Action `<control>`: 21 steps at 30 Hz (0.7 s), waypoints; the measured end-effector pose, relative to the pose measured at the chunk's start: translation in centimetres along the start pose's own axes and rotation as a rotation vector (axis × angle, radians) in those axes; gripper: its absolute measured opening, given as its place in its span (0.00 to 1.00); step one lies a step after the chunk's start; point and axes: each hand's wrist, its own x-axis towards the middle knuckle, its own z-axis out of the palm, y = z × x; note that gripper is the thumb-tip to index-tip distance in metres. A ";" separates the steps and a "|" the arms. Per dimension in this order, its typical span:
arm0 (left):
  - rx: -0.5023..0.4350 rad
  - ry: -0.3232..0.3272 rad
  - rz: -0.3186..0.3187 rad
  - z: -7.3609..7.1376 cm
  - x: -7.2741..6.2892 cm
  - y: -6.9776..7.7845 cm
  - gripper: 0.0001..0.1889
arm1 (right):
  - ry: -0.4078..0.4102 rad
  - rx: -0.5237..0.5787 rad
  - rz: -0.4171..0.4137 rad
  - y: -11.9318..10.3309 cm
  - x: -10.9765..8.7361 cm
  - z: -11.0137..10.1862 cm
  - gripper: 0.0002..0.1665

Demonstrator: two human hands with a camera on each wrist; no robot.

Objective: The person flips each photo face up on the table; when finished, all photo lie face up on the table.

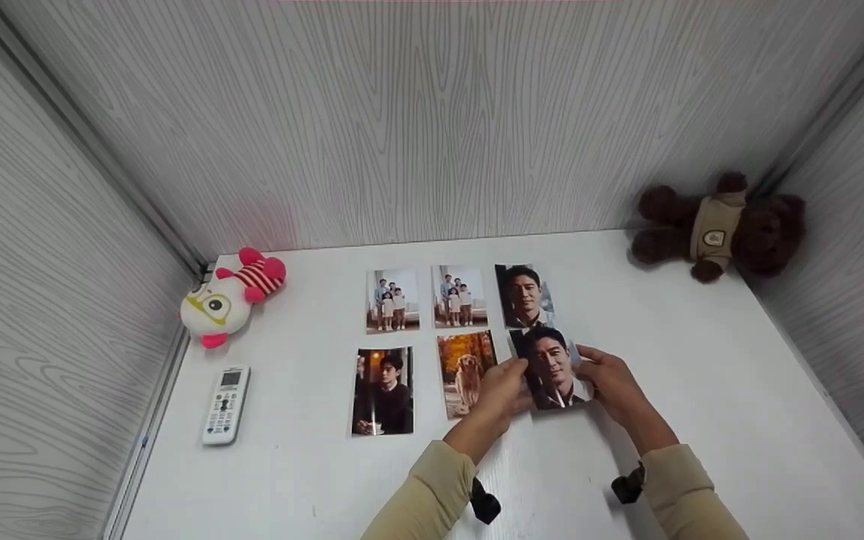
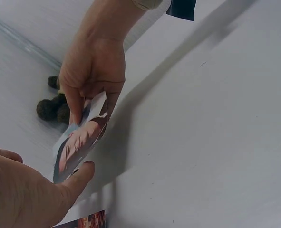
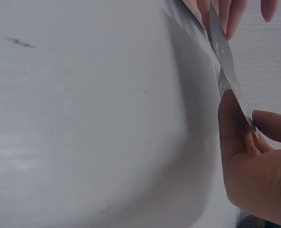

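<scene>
A portrait photo (image 1: pixel 552 369) is held up off the table between both hands, slightly bent in the left wrist view. My left hand (image 1: pixel 502 394) pinches its left edge, thumb on the front. The opposite edge is gripped by my right hand (image 1: pixel 616 386), whose thumb and fingers close on it in the right wrist view. Just beyond it lies a matching portrait photo (image 1: pixel 523 296), its lower end partly covered by the held one. Beside the left hand, a dog photo (image 1: pixel 466 367) lies flat, its right side partly hidden by that hand.
Two family photos (image 1: pixel 392 301) lie side by side in the back row. A photo of a seated person (image 1: pixel 385 394) is at front left. Farther left are a plush toy (image 1: pixel 222 304) and a white remote control (image 1: pixel 227 405). A brown teddy bear (image 1: pixel 717 229) lies at back right.
</scene>
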 end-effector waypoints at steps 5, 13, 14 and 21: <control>-0.015 0.007 -0.011 0.2 0.1 -0.4 0.27 | 0.007 -0.012 0.014 0.7 0.2 -0.2 0.31; -0.039 -0.005 0.006 0.1 0.0 -0.5 0.22 | 0.054 -0.134 0.018 -0.2 -0.3 0.1 0.29; -0.041 -0.007 0.005 0.1 -0.1 -0.5 0.22 | 0.073 -0.157 0.011 -0.1 -0.2 0.1 0.29; 0.000 -0.021 -0.021 0.2 -0.3 0.0 0.17 | 0.160 -0.263 0.021 -0.1 -0.3 0.0 0.28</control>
